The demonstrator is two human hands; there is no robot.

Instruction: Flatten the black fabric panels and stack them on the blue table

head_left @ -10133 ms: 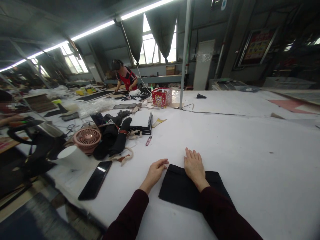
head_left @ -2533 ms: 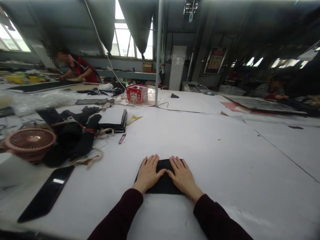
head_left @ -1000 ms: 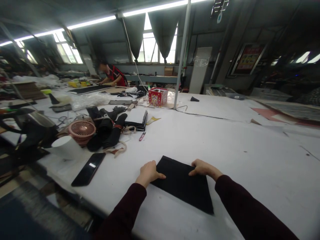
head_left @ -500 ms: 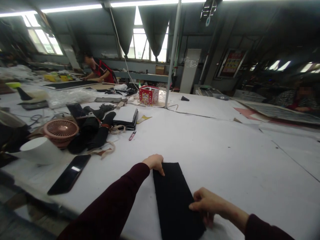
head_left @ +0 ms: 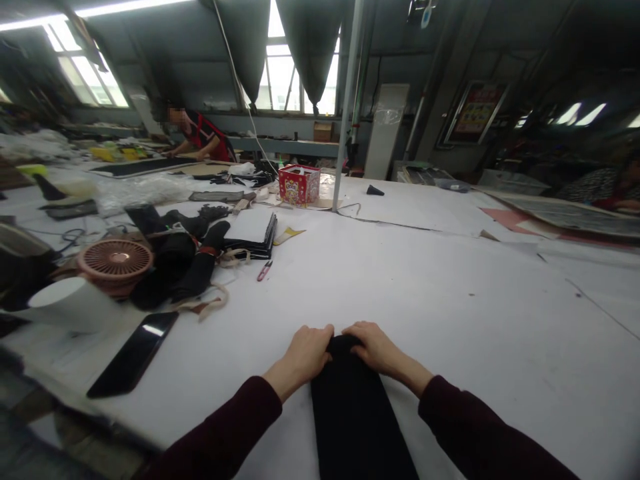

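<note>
Grips the far end of a black cloth from both sides, with left hand at the left corner and right hand at the right, thumbs pressed on top. Runs from there toward the near side over a white table. Shows at near left a dark phone, then, farther, a pink fan. Includes pink snips near a stack of sheets. Has, farther off, a red printed box just left of a metal pole, and at far left a person leaning forward.
</note>
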